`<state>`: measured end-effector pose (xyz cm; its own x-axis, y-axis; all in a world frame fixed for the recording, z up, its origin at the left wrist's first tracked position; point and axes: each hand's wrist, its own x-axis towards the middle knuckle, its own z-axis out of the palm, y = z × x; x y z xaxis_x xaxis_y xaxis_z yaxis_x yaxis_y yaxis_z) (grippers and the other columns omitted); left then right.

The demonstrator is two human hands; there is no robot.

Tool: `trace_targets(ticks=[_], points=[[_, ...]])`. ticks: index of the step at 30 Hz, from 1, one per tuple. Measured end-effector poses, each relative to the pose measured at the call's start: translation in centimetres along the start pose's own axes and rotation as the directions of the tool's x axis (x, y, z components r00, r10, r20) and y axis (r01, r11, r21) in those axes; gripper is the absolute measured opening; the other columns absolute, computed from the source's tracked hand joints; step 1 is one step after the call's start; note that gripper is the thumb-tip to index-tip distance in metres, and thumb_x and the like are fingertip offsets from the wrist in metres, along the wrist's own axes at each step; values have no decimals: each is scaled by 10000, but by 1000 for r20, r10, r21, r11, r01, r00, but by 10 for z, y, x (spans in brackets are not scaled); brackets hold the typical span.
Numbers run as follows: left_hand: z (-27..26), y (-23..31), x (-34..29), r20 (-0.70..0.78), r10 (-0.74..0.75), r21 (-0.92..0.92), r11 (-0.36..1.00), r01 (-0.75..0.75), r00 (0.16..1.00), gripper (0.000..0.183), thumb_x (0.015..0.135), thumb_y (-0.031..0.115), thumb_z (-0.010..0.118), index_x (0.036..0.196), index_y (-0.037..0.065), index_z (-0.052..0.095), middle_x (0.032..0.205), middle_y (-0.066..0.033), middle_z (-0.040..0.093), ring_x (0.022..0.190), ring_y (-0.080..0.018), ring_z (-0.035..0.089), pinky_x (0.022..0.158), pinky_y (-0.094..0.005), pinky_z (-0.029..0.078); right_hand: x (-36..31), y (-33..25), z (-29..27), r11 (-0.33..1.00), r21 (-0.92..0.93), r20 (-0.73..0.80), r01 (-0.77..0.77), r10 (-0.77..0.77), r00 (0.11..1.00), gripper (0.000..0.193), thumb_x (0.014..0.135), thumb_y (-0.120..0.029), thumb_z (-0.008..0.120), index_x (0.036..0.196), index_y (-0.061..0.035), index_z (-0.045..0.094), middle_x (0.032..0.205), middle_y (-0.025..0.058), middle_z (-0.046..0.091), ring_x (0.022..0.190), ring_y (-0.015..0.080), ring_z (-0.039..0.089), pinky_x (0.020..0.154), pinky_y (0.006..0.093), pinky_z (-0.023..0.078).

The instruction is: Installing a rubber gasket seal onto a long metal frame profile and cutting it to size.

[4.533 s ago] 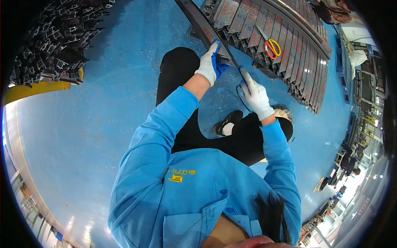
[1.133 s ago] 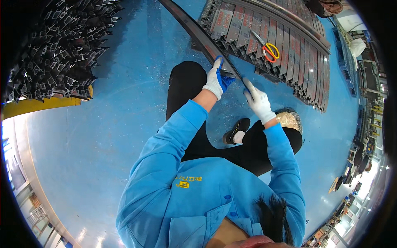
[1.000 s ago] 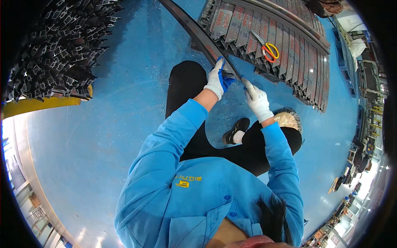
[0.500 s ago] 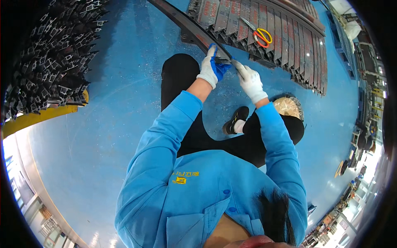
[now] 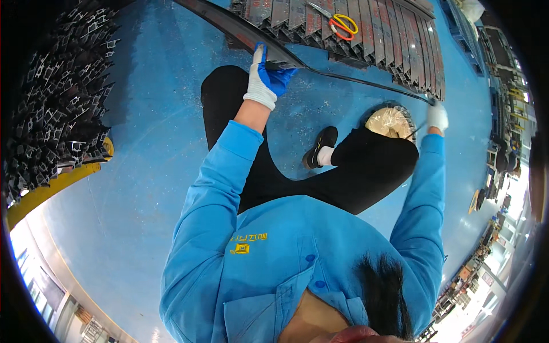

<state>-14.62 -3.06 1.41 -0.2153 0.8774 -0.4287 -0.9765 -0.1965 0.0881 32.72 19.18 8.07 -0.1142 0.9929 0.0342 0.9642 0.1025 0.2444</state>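
Observation:
A long dark profile bar (image 5: 229, 27) slants down from the upper left, and my left hand (image 5: 264, 83), in a white glove with a blue palm, is closed around its near end. From that end a thin black strip (image 5: 366, 82) stretches to the right. My right hand (image 5: 438, 118), in a white glove, grips this strip far out to the right, its fingers closed and slightly blurred. A short thin dark length shows below the right hand, beside a coil in clear wrap with a pale centre (image 5: 390, 122).
Rows of stacked dark profiles (image 5: 366, 34) lie ahead, with red-and-yellow-handled scissors (image 5: 333, 22) on top. At left stands a large pile of profiles with cut ends showing (image 5: 63, 108), beside a yellow beam (image 5: 54, 191). My knees and one shoe (image 5: 320, 147) are close below my hands.
My right hand has moved from the bar's end far to the right, drawing out a length of black strip. My left hand keeps hold of the bar; the whole view has shifted slightly.

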Motion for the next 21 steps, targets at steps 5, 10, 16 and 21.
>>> trace_targets(ticks=[5, 10, 16, 21], points=[[-5, 2, 0, 7, -13, -65, 998, 14, 1000, 409, 813, 397, 655, 1053, 74, 578, 981, -118, 650, 843, -282, 648, 799, -444, 539, 8, 77, -100, 621, 389, -340, -680, 783, 521, 328, 862, -375, 540, 940, -97, 695, 799, 118, 683, 751, 286, 635, 685, 382, 500], [-5, -2, -10, -13, 11, -75, 997, -12, 1000, 367, 816, 396, 649, 1012, 95, 577, 894, -100, 655, 799, -283, 647, 747, -436, 554, -44, 90, -172, 997, -10, -949, -77, 15, 314, 336, 830, -200, 623, 1165, -206, 603, 1255, 147, 507, 787, 308, 638, 653, 399, 544], [3, -21, -12, 98, 20, -41, 999, -17, 995, 403, 828, 430, 615, 1016, 77, 570, 902, -124, 648, 829, -333, 635, 789, -491, 528, -38, 119, -40, 959, -261, -406, -106, -9, 914, 362, 807, -187, 574, 1169, -170, 570, 1182, 158, 557, 794, 316, 627, 603, 409, 522], [-10, -24, -12, -16, 42, -62, 997, -43, 999, 426, 836, 447, 597, 1022, 65, 563, 906, -139, 641, 841, -357, 628, 802, -514, 516, -66, -74, 12, 930, 351, 216, 106, -191, 957, 378, 824, -290, 580, 1126, -65, 607, 1022, 153, 660, 863, 363, 608, 767, 407, 483]])
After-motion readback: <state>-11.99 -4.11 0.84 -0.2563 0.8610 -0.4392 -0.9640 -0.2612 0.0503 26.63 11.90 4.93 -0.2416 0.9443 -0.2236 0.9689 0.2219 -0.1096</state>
